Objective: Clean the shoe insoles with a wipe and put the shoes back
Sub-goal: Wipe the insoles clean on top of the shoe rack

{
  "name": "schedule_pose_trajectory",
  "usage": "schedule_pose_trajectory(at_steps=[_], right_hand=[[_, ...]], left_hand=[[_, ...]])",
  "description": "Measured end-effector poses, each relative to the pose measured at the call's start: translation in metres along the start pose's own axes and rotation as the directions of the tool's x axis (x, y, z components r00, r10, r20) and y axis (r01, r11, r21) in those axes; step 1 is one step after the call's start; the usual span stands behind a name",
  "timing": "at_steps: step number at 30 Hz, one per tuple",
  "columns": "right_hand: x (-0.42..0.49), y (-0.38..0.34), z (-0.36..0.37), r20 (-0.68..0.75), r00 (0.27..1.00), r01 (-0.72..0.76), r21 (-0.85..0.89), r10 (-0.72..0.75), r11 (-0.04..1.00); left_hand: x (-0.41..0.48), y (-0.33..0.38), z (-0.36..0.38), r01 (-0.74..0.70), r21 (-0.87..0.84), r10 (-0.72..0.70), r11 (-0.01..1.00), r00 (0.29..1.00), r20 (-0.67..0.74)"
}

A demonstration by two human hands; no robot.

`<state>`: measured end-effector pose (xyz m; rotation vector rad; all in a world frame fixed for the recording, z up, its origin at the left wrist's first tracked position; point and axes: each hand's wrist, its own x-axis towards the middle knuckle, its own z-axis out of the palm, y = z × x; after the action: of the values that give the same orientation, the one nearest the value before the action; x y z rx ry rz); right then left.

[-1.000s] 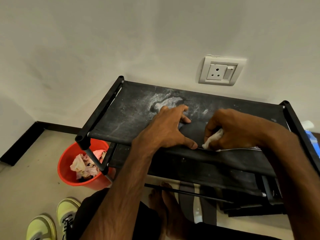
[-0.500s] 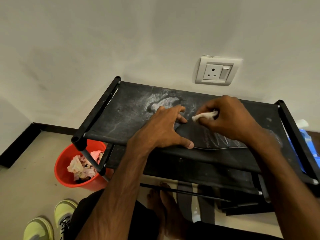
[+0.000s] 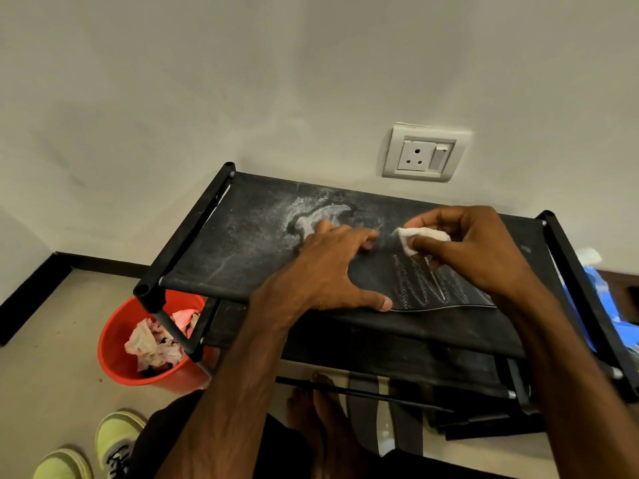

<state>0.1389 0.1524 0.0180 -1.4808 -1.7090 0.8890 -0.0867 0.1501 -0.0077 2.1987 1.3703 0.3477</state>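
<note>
While our spread left hand (image 3: 328,267) pinned the insole (image 3: 408,288) mid-frame, our right hand (image 3: 484,250) pinched the wipe (image 3: 415,236). Wiping seemed midway; further strokes needed firm pressure.

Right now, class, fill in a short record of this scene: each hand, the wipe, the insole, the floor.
Left hand: presses the insole flat on the shoe rack
Right hand: pinches the white wipe at the insole's far end
Insole: black, with pale streaks
Floor: red bucket holding crumpled pinkish waste; yellow-green shoes
</note>
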Motion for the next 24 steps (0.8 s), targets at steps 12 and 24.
schedule_pose_trajectory(at_steps=[12,24], right_hand=[[-0.036,0.007,0.017,0.015,0.994,-0.101,0.412,0.104,0.905],[-0.031,0.003,0.007,-0.049,0.996,-0.062,0.284,0.079,0.957]], left_hand=[[0.002,-0.003,0.003,-0.023,0.002,0.023,1.000,1.000,-0.012],[0.005,0.000,0.008,-0.040,0.065,0.040,0.997,0.999,0.008]])
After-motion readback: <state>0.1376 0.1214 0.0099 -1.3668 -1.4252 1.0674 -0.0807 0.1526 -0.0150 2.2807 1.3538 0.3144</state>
